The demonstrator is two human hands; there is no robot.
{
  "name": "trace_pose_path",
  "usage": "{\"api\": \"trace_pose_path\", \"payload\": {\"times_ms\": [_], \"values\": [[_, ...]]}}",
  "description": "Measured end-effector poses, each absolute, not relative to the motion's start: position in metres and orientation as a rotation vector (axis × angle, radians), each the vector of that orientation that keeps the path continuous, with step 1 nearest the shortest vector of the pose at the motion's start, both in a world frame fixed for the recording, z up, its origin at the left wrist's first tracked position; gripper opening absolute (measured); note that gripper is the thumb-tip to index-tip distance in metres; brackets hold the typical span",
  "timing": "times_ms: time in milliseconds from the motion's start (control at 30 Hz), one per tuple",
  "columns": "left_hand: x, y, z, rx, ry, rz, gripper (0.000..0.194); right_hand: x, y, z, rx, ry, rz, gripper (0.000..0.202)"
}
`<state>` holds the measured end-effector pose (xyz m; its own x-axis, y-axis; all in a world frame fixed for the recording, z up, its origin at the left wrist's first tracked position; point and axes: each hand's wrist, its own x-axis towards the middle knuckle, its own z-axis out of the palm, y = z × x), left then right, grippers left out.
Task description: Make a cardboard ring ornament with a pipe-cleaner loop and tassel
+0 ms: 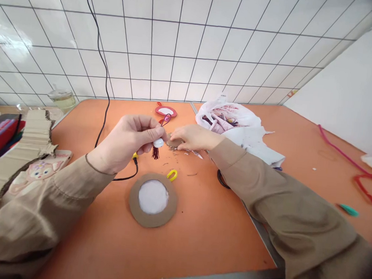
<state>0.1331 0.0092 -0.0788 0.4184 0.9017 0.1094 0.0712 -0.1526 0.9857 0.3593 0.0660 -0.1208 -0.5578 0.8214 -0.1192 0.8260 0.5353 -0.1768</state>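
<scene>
The orange desk, with a metal-trimmed near edge beyond which the sleeves were cut off by the frame, bore a white plastic bag towards the tiled wall and a cardboard ring nearer the front. The right hand curved over a brown piece among scraps, partly hiding it; whether this grip had closed could not be told. The left hand, its grip pinched closed, held the tasselled pendant beyond the ring, long axis nearly upright, loop upward, dark tassel downward, fingertips partly covering its middle.
</scene>
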Motion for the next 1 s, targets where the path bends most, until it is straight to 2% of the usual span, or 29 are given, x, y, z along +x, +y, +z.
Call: {"api": "trace_pose_path", "payload": {"times_ms": [200,333,433,667,1000], "values": [[0.134,0.008,-0.078,1.555,0.898,0.93,0.015,0.353,0.061,-0.131,1.326,2.801,0.028,0.015],[0.134,0.008,-0.078,1.549,0.902,0.928,0.014,0.349,0.064,-0.143,1.413,2.777,0.2,0.024],[0.135,0.008,-0.077,1.539,0.899,0.939,0.013,0.349,0.071,-0.143,1.538,2.725,0.265,0.024],[0.132,0.008,-0.073,1.532,0.894,0.971,0.015,0.358,0.074,-0.132,1.8,2.664,0.222,0.023],[0.132,0.012,-0.077,1.559,0.924,0.979,0.02,0.362,0.065,-0.131,1.892,2.652,0.166,0.031]]}}
